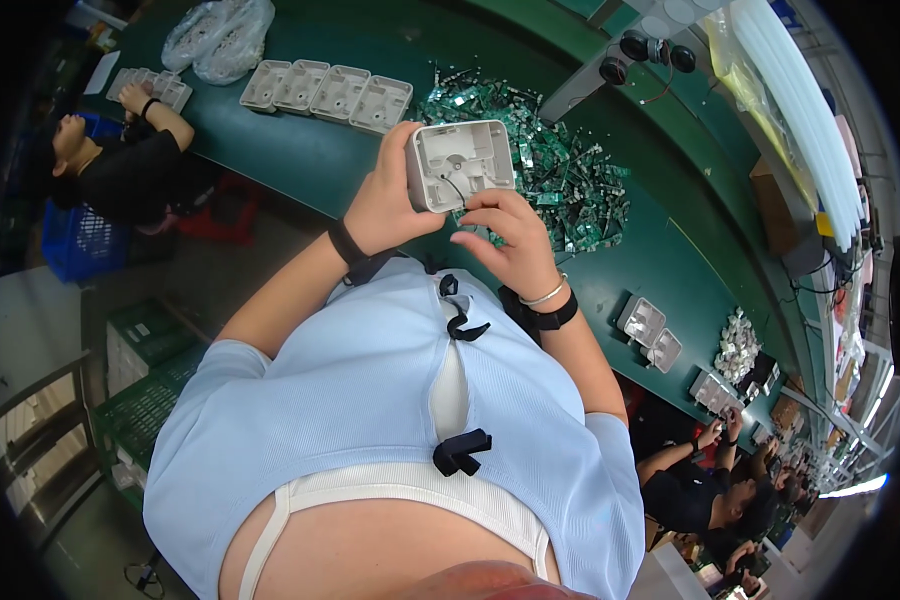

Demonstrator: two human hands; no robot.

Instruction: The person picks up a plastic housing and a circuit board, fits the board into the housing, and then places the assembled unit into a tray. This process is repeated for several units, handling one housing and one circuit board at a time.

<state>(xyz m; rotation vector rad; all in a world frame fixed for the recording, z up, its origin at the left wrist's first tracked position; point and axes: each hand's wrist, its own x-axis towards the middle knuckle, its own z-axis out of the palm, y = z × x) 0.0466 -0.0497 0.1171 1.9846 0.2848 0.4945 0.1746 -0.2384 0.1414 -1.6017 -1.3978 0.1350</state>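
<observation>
So the open grey plastic housing (460,158) is up in both hands, open side showing, over the bench (300,150) just in from its near edge. The left hand (375,205) has a firm grip, wrapped round the housing's left side, thumb by the lower corner. The right hand (520,240) is loosely curled at the lower right corner, thumb and fingertips parted; can't tell if that grip has the dark wire (454,185) or nothing.

Progress? I'd call it partway: the wire's in there, but I can't make out a green board inside, and there's no cover on.

Right behind it is a big pile of green circuit boards (580,195), so plenty left, I reckon. Toward the bench's left end there's a row of four housings (335,92), all uncovered, with a clear plastic bag (232,42) past them near the far edge. Two more housings (642,320) sit off right, nearer the near edge.
</observation>
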